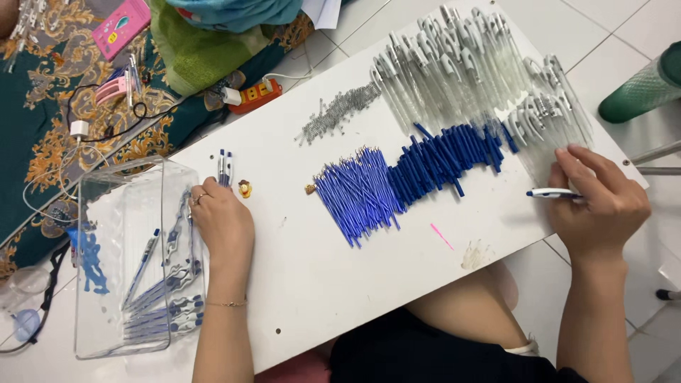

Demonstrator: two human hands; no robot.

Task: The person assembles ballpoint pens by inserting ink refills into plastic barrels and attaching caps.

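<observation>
My left hand (221,223) rests on the left end of a white board (305,262), fingers curled at the rim of a clear plastic box (106,213) that holds several finished blue-and-clear pens (167,305); whether it grips a pen I cannot tell. Two pens (224,168) lie just beyond its fingers. My right hand (599,206) at the board's right end holds an assembled pen (550,193) pointing left. Between the hands lie a heap of blue refills (358,195), a heap of blue pen ends (447,156), clear pen barrels (454,67) and small metal springs (337,110).
A patterned green and gold cloth (42,106) with cables, a white charger (79,129), an orange power strip (259,93) and a pink card (120,25) lies at upper left. A green bottle (642,89) stands at right. White floor tiles surround the board. My knee (468,305) is under it.
</observation>
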